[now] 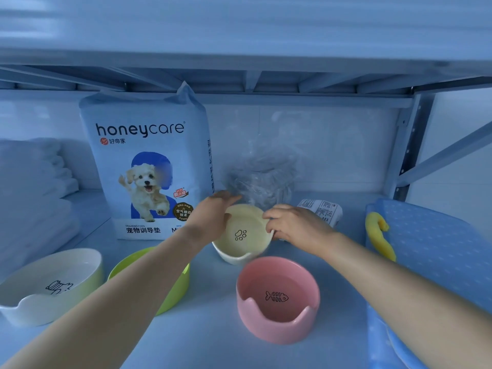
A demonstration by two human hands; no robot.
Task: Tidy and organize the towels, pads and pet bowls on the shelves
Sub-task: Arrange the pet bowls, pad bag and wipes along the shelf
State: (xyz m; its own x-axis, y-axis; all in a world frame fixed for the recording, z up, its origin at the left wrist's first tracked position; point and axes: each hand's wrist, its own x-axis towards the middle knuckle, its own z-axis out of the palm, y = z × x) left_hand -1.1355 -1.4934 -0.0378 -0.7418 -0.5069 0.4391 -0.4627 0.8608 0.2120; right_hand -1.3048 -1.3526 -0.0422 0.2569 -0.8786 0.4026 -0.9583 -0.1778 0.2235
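**Both hands on cream bowl, mid-shelf**

Left hand [213, 214] and right hand [290, 225] were both clamped on the cream bowl [243, 235], one per side of the rim: left fingers wrapped over the far-left edge, right fingers pinching the right edge. The bowl had a paw-print mark inside and was tilted toward the camera; its base was at or just above the shelf [207, 328], can't tell which.

Other bowls, all on the same shelf surface:
- Pink bowl [278, 299] w/ fishbone mark, just in front of the cream one, apart from it, upright.
- Green bowl [173, 291] to the left, partly hidden under the left forearm.
- White bowl [50, 286] w/ a line drawing inside, far left, near the green one.

Behind: pad pack [146, 166] marked "honeycare" w/ a puppy picture stood upright at the back, just left of the hands. Stack of folded white towels [34, 182] sat in the left corner. Crumpled clear plastic wrap [263, 177] lay right behind the cream bowl, and a small labelled packet [322, 210] beside the right hand. Blue dotted tray [431, 251] at right edge, w/ a yellow item [378, 233] against its left rim; couldn't tell what it was.
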